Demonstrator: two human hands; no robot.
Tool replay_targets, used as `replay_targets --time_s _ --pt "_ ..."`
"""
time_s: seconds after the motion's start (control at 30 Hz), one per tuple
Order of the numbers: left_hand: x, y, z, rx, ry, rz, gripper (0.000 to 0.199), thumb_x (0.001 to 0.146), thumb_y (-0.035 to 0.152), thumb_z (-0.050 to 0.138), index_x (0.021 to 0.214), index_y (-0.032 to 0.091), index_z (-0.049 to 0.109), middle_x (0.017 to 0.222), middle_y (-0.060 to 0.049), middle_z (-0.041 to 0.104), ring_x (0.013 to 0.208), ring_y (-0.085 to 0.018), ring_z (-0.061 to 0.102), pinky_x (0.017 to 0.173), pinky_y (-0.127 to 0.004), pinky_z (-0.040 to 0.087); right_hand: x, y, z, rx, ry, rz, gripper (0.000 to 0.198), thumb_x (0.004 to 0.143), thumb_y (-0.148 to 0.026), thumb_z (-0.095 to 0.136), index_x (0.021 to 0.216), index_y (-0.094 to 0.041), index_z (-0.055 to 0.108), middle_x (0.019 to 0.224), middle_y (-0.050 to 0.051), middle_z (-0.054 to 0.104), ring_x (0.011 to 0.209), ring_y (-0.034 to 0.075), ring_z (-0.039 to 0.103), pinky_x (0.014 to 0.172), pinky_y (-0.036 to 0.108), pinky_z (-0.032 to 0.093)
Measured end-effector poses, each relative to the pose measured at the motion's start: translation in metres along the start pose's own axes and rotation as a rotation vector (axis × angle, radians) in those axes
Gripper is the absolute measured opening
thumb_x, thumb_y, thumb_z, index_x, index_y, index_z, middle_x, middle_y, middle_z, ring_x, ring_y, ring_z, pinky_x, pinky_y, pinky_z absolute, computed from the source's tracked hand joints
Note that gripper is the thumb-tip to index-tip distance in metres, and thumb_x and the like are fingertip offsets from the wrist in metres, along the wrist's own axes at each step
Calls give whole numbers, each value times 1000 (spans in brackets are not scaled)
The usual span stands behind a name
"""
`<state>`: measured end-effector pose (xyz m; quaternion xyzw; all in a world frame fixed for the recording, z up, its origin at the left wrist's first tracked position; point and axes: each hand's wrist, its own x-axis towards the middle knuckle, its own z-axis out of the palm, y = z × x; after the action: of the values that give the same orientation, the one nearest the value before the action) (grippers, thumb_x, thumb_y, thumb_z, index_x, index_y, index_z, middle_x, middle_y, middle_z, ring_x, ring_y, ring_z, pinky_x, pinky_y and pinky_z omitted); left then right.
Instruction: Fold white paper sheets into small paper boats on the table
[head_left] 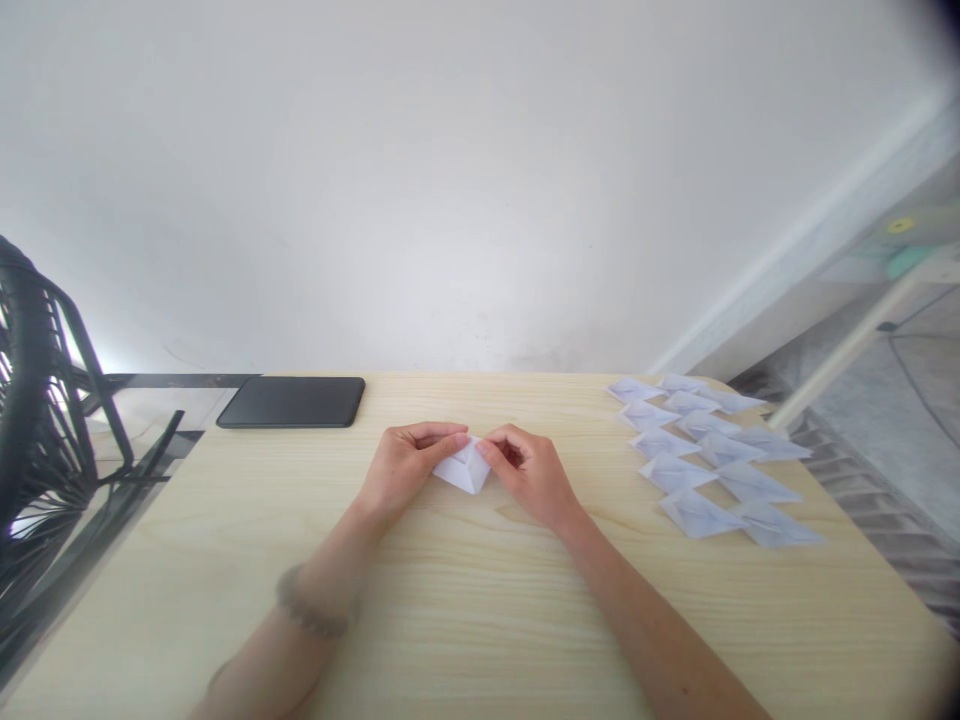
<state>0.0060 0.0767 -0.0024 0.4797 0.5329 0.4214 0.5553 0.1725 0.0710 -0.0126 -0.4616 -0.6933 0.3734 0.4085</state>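
Between my hands, just above or on the tabletop, is a small piece of folded white paper (466, 472) with creases and a pointed lower corner. My left hand (409, 462) pinches its left side, thumb along the upper edge. At the upper right edge, the thumb and fingers of my right hand (529, 470) are pressed together on the paper. Part of its upper edge is hidden behind the fingers. To the right lie several folded white paper pieces (697, 514), set out in slanting rows.
A light wooden table (465, 620) stands against a white wall (480, 200). Near its back left edge lies a black phone (292, 402). A black woven chair (45, 420) is at the left. Beyond the table's right edge, a pale pole (847, 345) slants upward.
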Motion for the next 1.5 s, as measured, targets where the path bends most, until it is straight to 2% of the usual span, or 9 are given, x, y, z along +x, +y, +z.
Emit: replay_targets --time_s 0.13,0.2,0.37,0.57,0.8,0.93,1.03,1.17,1.5 --pt "-2 3 -2 -24 -54 3 50 65 35 67 110 15 57 80 -6 70 67 -16 59 61 -25 44 0 -1 -1 -21 -17 -6 22 80 -34 48 74 -16 59 65 0 60 55 9 49 51 20 38" --pt "-3 4 -3 -28 -87 -4 55 65 35 66 114 14 53 80 -7 69 65 -16 60 60 -25 44 0 -2 -2 -39 -32 -7 22 80 -33 48 70 -16 57 62 -1 57 52 8 46 49 20 35" --pt "-3 2 -3 -18 -116 0 41 67 34 65 102 14 60 83 -8 69 68 -16 60 61 -24 44 -1 -4 -4 -66 -98 -32 26 82 -32 44 64 -16 54 58 -2 52 51 8 41 49 20 33" --pt "-2 4 -2 68 -146 88 29 72 37 58 91 15 65 90 -6 66 81 -18 58 71 -25 42 -1 -5 -5 -96 -74 -81 27 83 -34 41 69 -16 57 60 -1 52 54 9 42 50 20 33" --pt "-2 7 -6 115 -217 78 26 74 37 56 77 12 64 71 -3 63 65 -14 54 58 -22 39 -1 -6 -4 -124 -98 -93 28 84 -32 41 65 -16 54 58 -2 49 53 9 41 50 20 31" --pt "-2 7 -4 99 -181 81 30 74 39 56 86 13 66 80 -5 66 73 -17 56 64 -23 42 -1 -3 -5 -90 -62 -48 28 83 -35 42 67 -16 55 57 -2 48 51 8 39 48 20 31" --pt "-3 8 -4 24 -216 70 35 75 40 54 98 15 64 91 -6 66 83 -19 58 74 -26 44 0 1 -6 -19 15 23 28 83 -38 42 69 -17 54 55 -3 46 49 8 40 45 19 31" --pt "-3 7 -4 -69 -304 9 35 75 40 55 95 15 66 87 -5 67 86 -21 58 77 -30 47 1 4 -5 46 63 71 28 81 -39 44 70 -16 54 56 -2 49 50 9 45 46 19 34" --pt "-2 3 -4 -60 -263 21 35 73 37 58 99 14 62 85 -5 66 82 -19 59 76 -29 46 2 3 -4 158 75 113 26 79 -40 49 72 -16 57 55 -1 52 49 9 48 47 20 39"
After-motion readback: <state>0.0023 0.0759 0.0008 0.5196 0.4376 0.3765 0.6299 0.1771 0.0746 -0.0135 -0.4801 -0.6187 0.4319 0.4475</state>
